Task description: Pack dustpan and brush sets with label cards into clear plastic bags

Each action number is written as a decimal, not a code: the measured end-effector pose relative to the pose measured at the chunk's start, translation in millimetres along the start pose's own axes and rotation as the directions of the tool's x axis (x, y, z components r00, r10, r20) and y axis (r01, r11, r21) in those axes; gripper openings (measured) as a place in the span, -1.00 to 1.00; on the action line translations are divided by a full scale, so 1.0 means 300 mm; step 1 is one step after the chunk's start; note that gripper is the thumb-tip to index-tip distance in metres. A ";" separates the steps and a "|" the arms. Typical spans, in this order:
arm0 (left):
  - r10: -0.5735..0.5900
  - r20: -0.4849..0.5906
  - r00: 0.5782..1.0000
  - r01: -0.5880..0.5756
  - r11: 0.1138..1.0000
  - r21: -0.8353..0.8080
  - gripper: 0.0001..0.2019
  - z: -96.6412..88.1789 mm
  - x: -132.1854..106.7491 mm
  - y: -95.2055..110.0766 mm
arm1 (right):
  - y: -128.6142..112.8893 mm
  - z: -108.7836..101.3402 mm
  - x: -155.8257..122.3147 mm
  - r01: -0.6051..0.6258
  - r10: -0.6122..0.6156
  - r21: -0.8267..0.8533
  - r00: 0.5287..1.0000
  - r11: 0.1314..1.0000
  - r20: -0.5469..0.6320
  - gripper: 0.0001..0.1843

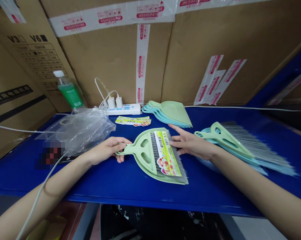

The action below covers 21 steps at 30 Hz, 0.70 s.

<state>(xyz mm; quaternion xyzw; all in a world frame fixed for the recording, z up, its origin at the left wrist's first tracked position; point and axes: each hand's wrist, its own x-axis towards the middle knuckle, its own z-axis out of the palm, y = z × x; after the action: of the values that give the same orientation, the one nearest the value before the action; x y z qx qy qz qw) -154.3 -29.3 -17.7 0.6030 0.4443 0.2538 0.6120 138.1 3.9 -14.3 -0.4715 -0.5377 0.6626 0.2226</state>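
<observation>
My left hand is closed around the handles of a light green hand brush nested in a matching dustpan. Across the brush's grey bristles lies a printed yellow-green label card. My right hand, fingers spread, is at the bristle end, its fingertips at the card's upper right edge. Behind it sits a stack of dustpans, light green on top and blue below. To the right, more brushes are piled, a green one over blue ones.
Loose label cards lie near a white power strip with plugged-in chargers. Clear plastic bags cover the left side, beside a bottle of green liquid. Large cardboard boxes stand behind the blue tabletop. A white cable crosses my left forearm.
</observation>
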 end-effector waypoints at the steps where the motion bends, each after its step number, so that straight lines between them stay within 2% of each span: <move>1: -0.011 0.002 1.000 0.011 1.000 0.008 -0.61 0.001 0.000 0.000 | -0.001 0.001 -0.001 -0.016 0.016 0.000 1.000 1.000 -0.011 -0.02; 8: -0.048 -0.053 0.997 0.052 0.997 0.063 -0.58 0.011 -0.004 0.018 | -0.003 -0.014 -0.006 -0.069 0.071 0.048 0.997 0.996 -0.039 -0.08; 12: -0.062 -0.074 0.995 0.067 0.996 0.058 -0.58 0.005 -0.003 0.019 | 0.009 -0.031 0.006 -0.064 0.064 0.035 0.998 0.997 -0.008 -0.06; 17: -0.048 -0.054 0.997 0.050 0.998 0.036 -0.54 -0.003 -0.006 0.009 | 0.019 -0.050 0.015 -0.049 0.046 0.038 0.997 0.998 0.067 -0.21; 19: -0.040 -0.045 0.998 0.045 0.993 0.109 -0.57 -0.001 -0.010 0.012 | 0.021 -0.060 0.015 -0.021 0.020 0.008 0.993 1.000 0.114 -0.28; 21: 0.015 -0.079 0.997 0.012 0.943 0.331 -0.61 0.003 -0.015 0.018 | 0.023 -0.069 0.015 0.013 -0.009 -0.028 0.990 1.000 0.144 -0.33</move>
<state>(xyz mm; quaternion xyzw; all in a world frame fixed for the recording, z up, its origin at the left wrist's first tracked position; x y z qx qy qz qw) -154.5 -33.0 -11.6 0.6870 0.5044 0.2001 0.4833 155.4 15.7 -21.8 -0.4226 -0.5646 0.6857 0.1801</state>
